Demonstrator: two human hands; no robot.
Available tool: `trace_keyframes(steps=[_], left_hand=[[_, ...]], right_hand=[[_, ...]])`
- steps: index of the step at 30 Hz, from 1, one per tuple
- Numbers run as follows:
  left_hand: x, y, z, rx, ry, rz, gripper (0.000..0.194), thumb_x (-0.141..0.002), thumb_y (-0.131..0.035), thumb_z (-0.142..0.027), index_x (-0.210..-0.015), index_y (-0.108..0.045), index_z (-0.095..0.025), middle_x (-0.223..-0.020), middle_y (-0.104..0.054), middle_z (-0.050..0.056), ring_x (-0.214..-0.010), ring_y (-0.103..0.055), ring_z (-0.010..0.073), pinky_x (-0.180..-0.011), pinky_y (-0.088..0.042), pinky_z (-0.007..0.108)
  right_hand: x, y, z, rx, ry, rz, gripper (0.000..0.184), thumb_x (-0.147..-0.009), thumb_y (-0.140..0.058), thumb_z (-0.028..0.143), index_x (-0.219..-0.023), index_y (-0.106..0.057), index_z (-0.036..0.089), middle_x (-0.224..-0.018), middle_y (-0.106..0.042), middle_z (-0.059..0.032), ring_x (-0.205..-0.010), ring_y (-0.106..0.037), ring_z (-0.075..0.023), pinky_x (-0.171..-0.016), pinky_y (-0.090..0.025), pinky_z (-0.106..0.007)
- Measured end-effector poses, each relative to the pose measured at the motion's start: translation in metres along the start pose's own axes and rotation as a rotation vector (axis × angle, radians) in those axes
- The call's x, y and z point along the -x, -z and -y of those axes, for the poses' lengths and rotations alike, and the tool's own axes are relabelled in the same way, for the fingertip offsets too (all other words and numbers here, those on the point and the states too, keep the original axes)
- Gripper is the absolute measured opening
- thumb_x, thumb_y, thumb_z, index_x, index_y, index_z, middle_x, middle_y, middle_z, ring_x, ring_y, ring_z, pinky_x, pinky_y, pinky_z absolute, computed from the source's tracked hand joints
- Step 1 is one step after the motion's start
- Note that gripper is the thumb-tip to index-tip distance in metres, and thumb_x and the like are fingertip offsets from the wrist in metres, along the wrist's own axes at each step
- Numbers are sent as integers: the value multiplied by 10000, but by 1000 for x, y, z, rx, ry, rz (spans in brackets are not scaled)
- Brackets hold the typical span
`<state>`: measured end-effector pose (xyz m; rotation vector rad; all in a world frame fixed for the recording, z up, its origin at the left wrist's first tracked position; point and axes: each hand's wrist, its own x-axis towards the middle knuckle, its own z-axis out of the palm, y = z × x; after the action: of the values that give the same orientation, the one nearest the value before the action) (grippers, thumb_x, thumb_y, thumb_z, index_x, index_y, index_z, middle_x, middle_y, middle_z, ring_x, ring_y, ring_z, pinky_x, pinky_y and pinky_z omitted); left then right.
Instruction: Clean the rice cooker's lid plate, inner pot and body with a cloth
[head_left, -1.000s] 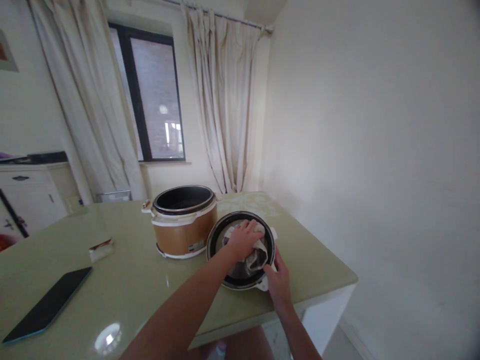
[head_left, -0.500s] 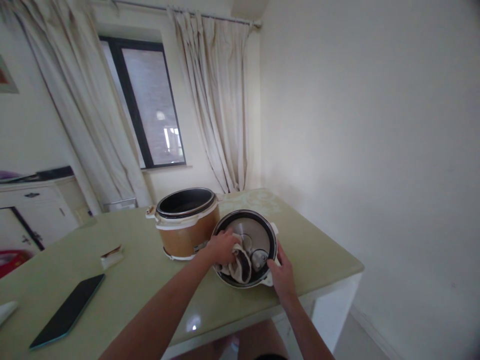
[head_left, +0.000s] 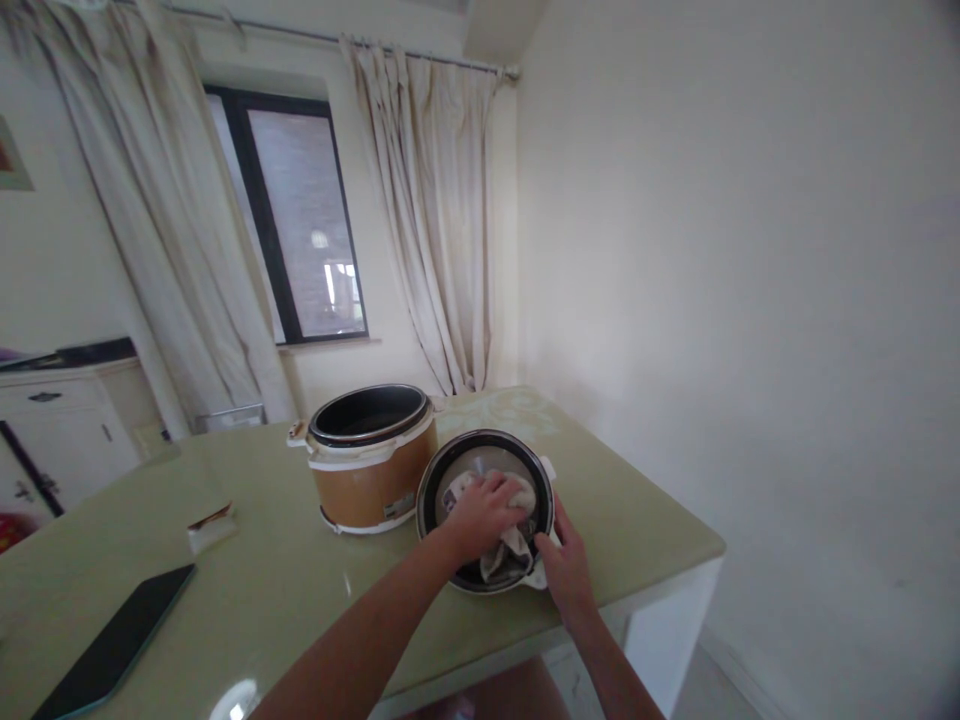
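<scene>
A round pressure cooker lid [head_left: 482,442] rests tilted on the table, its metal inner side facing up toward me. Pressed against that inner side is a pale cloth [head_left: 508,556], gripped by my left hand [head_left: 487,512], whose fingers lie over it. My right hand [head_left: 568,563] grips the lid's right edge beside the white handle, thumb on the near side. Just left of the lid stands the cooker body [head_left: 375,487], golden brown with white trim. Its top is uncovered and shows a dark inner pot [head_left: 367,412].
The green tabletop [head_left: 277,590] carries a dark tablet [head_left: 116,640] at the front left and a small tissue pack [head_left: 211,528] behind it. A white wall [head_left: 720,280] rises to the right. Curtains [head_left: 431,210] and a white cabinet [head_left: 67,420] stand beyond the table.
My left hand has slid the cloth to the right across the lid's inner side, now covering its middle. My right hand keeps its hold on the edge. The view has shifted slightly.
</scene>
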<state>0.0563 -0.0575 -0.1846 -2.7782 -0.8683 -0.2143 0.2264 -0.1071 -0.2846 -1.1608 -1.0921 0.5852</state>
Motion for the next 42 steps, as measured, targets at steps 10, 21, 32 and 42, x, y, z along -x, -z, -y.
trace_keyframes(steps=[10,21,32,42], left_hand=[[-33,4,25,30,364,-81,311,-961,-496,-163,-1143,-717,-283,-1406,-550,102,-1297,-475,319,-976,-506,465],[25,17,40,164,427,212,358,-810,-690,-400,-1159,-727,-329,-1252,-595,91,-1162,-623,354,-951,-549,514],[42,-6,-6,728,272,61,1300,-623,-853,-406,-1695,-125,-300,-1643,-338,159,-1565,-258,383,-1274,-207,606],[86,-18,22,884,442,-362,476,-964,-552,-357,-1424,-586,-238,-1473,-580,109,-1355,-559,250,-1162,-444,429]], right_hand=[[-5,1,8,6,20,28,737,-724,-547,243,-1453,-631,169,-1432,-671,-75,-1370,-589,-305,-1193,-431,-473],[6,-5,5,-28,-27,-20,725,-778,-600,304,-1491,-580,176,-1460,-649,-93,-1402,-564,-302,-1187,-440,-442],[0,11,33,514,543,98,651,-954,-627,402,-1576,-481,277,-1612,-475,-129,-1500,-404,-369,-1235,-301,-589],[-20,-13,74,792,500,770,899,-782,-815,402,-1602,-452,328,-1444,-650,-100,-1293,-603,-349,-1093,-483,-449]])
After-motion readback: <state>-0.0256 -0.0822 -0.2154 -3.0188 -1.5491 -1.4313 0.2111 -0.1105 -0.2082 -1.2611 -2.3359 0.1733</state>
